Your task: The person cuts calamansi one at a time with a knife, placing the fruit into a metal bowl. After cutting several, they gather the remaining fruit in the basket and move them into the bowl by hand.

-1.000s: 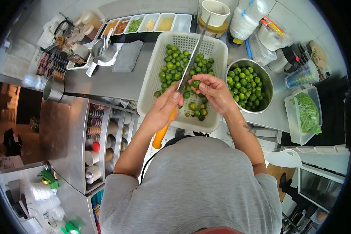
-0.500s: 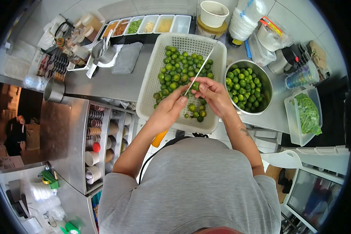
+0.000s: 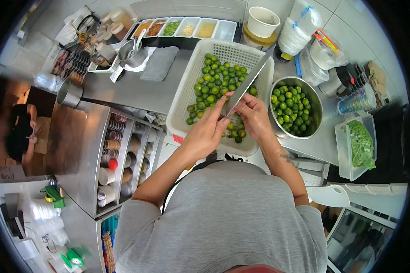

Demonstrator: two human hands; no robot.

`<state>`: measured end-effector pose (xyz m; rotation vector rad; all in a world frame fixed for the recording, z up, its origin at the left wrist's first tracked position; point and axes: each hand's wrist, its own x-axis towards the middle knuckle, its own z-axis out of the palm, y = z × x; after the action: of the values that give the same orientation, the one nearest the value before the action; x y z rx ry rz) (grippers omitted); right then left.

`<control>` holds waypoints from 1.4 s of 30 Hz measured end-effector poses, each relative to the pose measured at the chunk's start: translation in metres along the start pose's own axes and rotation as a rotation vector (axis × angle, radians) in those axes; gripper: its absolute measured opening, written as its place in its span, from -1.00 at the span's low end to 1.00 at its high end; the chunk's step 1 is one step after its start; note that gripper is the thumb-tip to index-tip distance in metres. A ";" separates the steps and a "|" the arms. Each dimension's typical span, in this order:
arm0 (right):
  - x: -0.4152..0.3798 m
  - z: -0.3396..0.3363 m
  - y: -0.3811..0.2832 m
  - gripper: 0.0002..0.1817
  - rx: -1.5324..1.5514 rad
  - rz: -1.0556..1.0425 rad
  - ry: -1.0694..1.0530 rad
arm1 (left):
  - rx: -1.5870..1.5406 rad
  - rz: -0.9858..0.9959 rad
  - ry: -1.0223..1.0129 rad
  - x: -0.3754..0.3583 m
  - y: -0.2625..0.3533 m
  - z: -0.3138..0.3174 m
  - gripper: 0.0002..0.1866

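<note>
- My left hand closes its fingers round a long straight steel knife with a yellow-orange handle, over a white perforated plastic crate.
- My right hand has its fingers bent beside the blade; whether they pinch something I cannot tell, since the knife and my own knuckles hide the tips.
- I judge the knife stiff and fairly light but long, so best held low on the handle, with fingertips on the flat of the blade rather than its edge.
- The small round green citrus fruits in the crate look firm and glossy; I expect them to be light and apt to roll or slip, best pinched across the middle.
- More green fruits fill a round steel pot, just right of the crate; its rim limits my right wrist.
- The blade slants to the crate's far right corner, towards a white round tub: little room there.
- To the left, a stretch of grey metal desk separates crate and folded grey cloth.
- The crate's near end seems to overhang the desk's front edge, so I would lean on it gently.
</note>
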<state>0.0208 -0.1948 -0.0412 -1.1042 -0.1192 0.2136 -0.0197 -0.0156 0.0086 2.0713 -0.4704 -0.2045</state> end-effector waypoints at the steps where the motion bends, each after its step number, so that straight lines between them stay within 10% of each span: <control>1: 0.000 0.001 0.003 -0.71 0.006 0.008 -0.025 | -0.005 -0.017 0.003 0.001 0.002 -0.001 -0.41; 8: -0.011 0.004 -0.020 -0.70 -0.007 0.125 0.028 | -0.237 -0.118 -0.047 0.004 0.000 -0.006 -0.46; 15: -0.037 -0.061 -0.080 -0.74 -1.638 -0.375 0.415 | -0.138 -0.178 -0.006 -0.004 -0.023 -0.004 -0.45; 17: -0.036 -0.057 -0.077 -0.76 -1.642 -0.487 0.400 | -0.156 -0.231 0.007 -0.007 -0.023 -0.002 -0.41; 22: -0.019 -0.016 -0.025 -0.79 -1.376 -0.192 -0.369 | -0.393 -0.233 0.000 -0.008 -0.013 -0.015 -0.46; 27: -0.013 -0.011 0.020 -0.83 -1.995 -0.117 -0.693 | -0.602 -0.197 0.023 -0.010 -0.014 -0.018 -0.45; 33: -0.006 0.000 0.004 -0.78 -1.751 0.001 -0.621 | -0.694 -0.002 0.170 -0.022 -0.035 -0.015 -0.30; 39: 0.004 -0.019 -0.013 -0.66 0.214 0.287 -0.208 | -0.833 0.215 0.228 -0.027 -0.010 -0.055 -0.17; 42: 0.001 -0.018 -0.010 -0.60 0.233 0.210 -0.131 | -0.694 0.100 0.158 -0.024 -0.007 -0.043 -0.29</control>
<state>0.0261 -0.2146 -0.0398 -0.8694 -0.0923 0.4767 -0.0256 0.0319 0.0238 1.3696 -0.3409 -0.1187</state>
